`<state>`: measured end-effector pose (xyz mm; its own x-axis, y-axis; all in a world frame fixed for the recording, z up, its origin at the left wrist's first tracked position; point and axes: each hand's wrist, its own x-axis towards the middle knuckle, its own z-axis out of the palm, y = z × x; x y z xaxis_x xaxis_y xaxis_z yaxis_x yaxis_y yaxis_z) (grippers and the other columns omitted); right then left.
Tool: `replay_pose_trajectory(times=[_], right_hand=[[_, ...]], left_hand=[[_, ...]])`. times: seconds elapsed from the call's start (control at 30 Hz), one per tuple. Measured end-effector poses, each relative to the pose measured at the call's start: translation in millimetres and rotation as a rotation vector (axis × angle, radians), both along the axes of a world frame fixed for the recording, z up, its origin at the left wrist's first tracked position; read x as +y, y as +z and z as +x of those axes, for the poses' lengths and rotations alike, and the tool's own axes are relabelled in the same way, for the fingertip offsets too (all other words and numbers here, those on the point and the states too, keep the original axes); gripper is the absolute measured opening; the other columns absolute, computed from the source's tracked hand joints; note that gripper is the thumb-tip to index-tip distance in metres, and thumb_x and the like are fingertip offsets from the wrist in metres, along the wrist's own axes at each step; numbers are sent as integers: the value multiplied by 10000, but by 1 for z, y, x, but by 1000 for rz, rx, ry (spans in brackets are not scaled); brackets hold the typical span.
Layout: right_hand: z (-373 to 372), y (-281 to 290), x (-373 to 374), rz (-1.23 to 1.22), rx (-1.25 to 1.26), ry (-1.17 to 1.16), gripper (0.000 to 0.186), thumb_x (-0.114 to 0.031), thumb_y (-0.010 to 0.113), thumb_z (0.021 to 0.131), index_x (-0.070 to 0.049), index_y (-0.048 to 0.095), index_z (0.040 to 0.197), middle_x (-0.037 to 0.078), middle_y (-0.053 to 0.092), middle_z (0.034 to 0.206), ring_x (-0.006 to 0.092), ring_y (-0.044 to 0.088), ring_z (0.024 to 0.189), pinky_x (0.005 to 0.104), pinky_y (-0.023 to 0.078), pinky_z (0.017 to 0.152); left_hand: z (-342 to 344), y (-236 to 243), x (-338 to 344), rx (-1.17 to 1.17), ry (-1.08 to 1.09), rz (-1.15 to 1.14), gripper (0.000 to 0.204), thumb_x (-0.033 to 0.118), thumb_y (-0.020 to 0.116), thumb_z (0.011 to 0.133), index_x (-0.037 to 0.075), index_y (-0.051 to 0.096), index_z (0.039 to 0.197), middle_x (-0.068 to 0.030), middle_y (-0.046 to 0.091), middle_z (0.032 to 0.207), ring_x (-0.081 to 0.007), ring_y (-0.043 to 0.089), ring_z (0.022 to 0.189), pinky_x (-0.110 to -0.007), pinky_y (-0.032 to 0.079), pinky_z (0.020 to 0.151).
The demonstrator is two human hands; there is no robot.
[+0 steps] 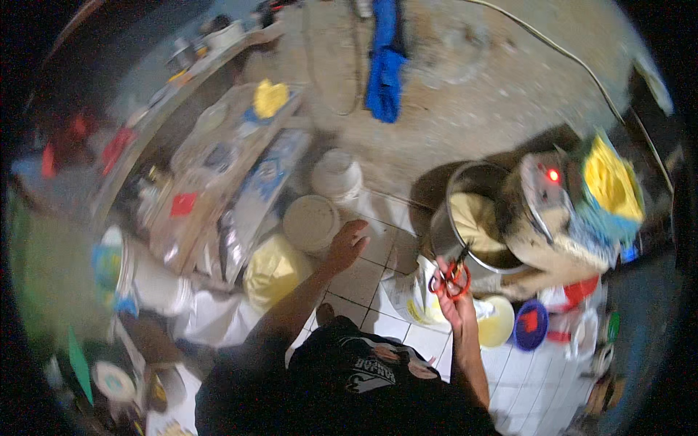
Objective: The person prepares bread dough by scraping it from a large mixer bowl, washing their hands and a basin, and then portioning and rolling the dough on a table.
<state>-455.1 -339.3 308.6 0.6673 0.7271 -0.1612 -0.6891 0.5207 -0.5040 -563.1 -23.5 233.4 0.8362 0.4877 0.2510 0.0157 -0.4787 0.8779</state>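
My right hand (458, 311) grips a pair of scissors (452, 280) by its orange-red handles, with the dark blades pointing up. The scissors are just in front of a deep metal pot (443, 231) that has a pale yellow mass (471, 215) inside. Below and left of them stands a white printed sack (411, 296). My left hand (349, 245) is empty, its fingers loosely bent and apart. It hovers beside a round white bucket (311, 221). A second white bucket (338, 173) stands behind that one.
Beside the pot stands a worn machine (542, 190) with a red light, next to a yellow-lined bag (612, 178). A yellow bag (273, 272) and cluttered wooden shelf (200, 192) are left. A purple tub (531, 325) sits lower right. A cable (571, 57) crosses the wall.
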Motion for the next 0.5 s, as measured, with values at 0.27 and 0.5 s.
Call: replay_pose_trajectory(times=[0.27,0.5], right_hand=[[11,-71,66,-232,34,222,328,-244,700,909,-58,544,1130,180,622,1180,159,606,803,252,521,722],[20,-60,186,-255,-157,336,276,-263,679,932,-98,541,1106,97,633,1072,137,604,822,245,527,703]], left_hand=[[-88,60,127,-70,486,-11,344,155,627,910,40,586,1231,-169,604,1234,-309,653,1001,-384,523,866],[-202,221,348,-186,1079,504,510,338,589,936,-17,549,1299,-246,582,1278,-390,538,1215,-447,420,1023]])
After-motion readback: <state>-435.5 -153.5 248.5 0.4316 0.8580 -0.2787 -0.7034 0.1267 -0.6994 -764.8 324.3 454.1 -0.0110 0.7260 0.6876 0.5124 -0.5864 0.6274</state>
